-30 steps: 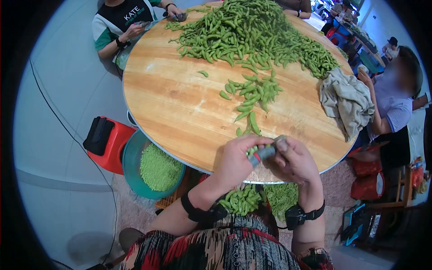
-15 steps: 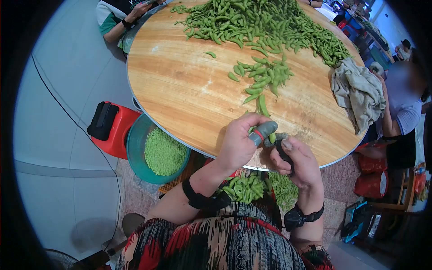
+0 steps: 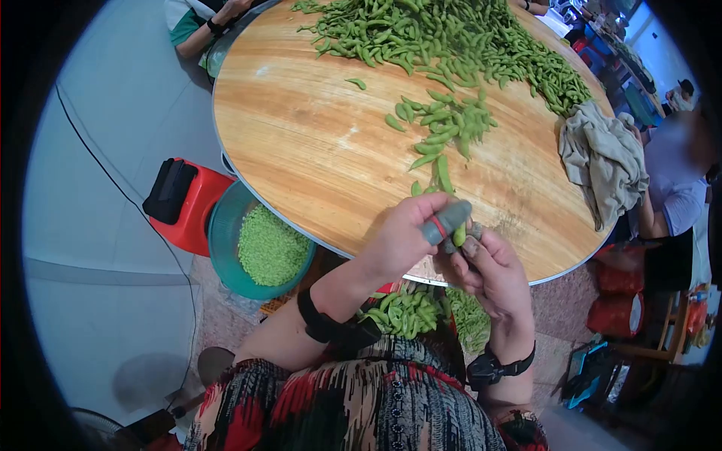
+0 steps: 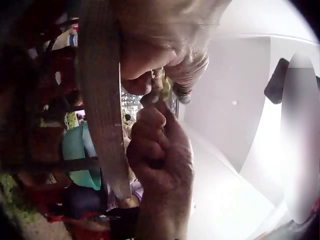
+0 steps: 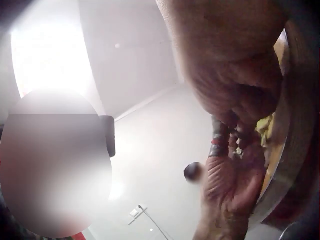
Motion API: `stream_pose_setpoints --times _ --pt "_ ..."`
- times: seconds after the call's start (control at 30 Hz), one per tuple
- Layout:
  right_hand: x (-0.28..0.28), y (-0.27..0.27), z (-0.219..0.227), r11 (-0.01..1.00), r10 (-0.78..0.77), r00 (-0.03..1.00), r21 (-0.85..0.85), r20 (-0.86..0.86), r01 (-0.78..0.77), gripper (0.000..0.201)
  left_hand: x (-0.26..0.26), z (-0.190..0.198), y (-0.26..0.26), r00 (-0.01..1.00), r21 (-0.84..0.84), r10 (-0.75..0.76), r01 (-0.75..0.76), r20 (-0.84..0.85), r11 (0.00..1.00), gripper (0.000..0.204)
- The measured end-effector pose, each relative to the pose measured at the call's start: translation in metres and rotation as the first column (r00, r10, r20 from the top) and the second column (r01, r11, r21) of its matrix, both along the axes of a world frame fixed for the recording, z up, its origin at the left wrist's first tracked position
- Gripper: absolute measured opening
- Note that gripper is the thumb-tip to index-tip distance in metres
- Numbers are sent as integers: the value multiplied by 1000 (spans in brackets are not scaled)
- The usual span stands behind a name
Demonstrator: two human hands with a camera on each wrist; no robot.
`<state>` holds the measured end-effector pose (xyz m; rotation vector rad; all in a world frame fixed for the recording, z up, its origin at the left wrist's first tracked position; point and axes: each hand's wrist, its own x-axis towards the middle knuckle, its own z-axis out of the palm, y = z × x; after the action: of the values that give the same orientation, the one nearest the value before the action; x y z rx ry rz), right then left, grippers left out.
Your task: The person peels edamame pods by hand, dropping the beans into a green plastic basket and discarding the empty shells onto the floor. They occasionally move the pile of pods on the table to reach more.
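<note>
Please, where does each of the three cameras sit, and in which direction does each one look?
Head: sits on the head, looks down at the round table; both forearms, left hand and right hand show.
Left wrist: looks up along the table edge; both hands show.
Right wrist: looks up toward the ceiling; both hands show.
Shared: all see the pod pinched between the hands.

Left hand [image 3: 398, 240] and right hand [image 3: 485, 270] meet fingertip to fingertip, fingers curled, forearms entering from six o'clock.

No legible txt or labels anywhere.
</note>
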<state>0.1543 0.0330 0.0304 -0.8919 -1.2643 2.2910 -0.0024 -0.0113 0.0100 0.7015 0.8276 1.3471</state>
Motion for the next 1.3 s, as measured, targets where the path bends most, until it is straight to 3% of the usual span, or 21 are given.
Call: stream_pose_setpoints --times 0.03,0.07,0.1,0.13,0.2,0.23,0.3,0.4,0.47,0.53,0.6,0.63,0.7,0.73,0.8,0.93,0.97,1.03,1.07,1.13,1.3 --pt "-1 0 -3 994 -57 998 92 41 53 13 2 -2 1 1000 6 4 -4 5 1000 10" --pt "-1 0 -10 994 -52 998 98 46 48 13 4 -7 3 935 160 127 -77 -330 984 9" --pt "-2 0 -19 940 -127 988 329 85 92 11 6 -9 4 749 323 280 -94 -601 942 9" --pt "-2 1 -23 831 -205 973 544 102 118 10 6 -9 3 751 327 288 -102 -595 939 9" --pt "-3 4 -19 825 -216 961 558 172 85 10 6 -8 1 810 201 202 -107 -550 974 19" --pt "-4 4 -14 879 -231 961 456 151 140 11 6 -7 2 812 206 211 -114 -544 972 19" --pt "-5 6 -13 919 -243 960 350 136 183 13 6 -7 2 709 360 342 -132 -616 923 29" --pt "0 13 -17 851 -194 957 522 218 54 14 7 -6 1 601 391 399 -152 -692 908 36" --pt "2 25 -13 768 -374 915 604 150 215 15 12 3 -4 567 376 389 -145 -727 915 39" --pt "0 30 -11 781 -343 926 595 157 188 15 16 6 -7 531 356 373 -138 -761 924 42" --pt "-13 24 -11 795 -271 960 579 73 180 16 18 4 -11 552 400 389 -108 -738 910 55" --pt "-5 28 -12 844 -128 983 536 135 36 15 18 4 -11 555 398 388 -110 -736 911 55" --pt "-2 27 -12 868 -98 994 494 53 60 16 14 2 -9 676 369 293 -33 -677 929 61" --pt "-1 26 -13 890 -74 997 449 -34 82 17 12 1 -8 676 367 294 -38 -675 929 61" --pt "1 22 -14 914 -62 994 395 -87 91 19 7 0 -8 907 290 144 -25 -396 957 59" --pt "-3 12 -12 932 -161 971 296 -175 208 21 2 8 -8 987 189 12 18 -159 982 57" --pt "-2 13 -12 932 -161 971 296 -175 208 21 4 7 -8 987 189 12 19 -159 982 57" --pt "0 17 -14 954 -196 971 201 -136 221 17 10 3 -7 735 438 301 -7 -607 899 47" --pt "-1 16 -15 954 -197 971 200 -133 221 17 11 1 -8 737 436 300 -7 -606 900 47" --pt "-4 12 -17 959 -266 942 44 -203 281 14 15 -2 -10 552 637 518 32 -654 770 40" --pt "-7 3 -28 934 -325 856 -278 -402 224 10 17 -1 -14 602 623 521 -51 -605 781 30"
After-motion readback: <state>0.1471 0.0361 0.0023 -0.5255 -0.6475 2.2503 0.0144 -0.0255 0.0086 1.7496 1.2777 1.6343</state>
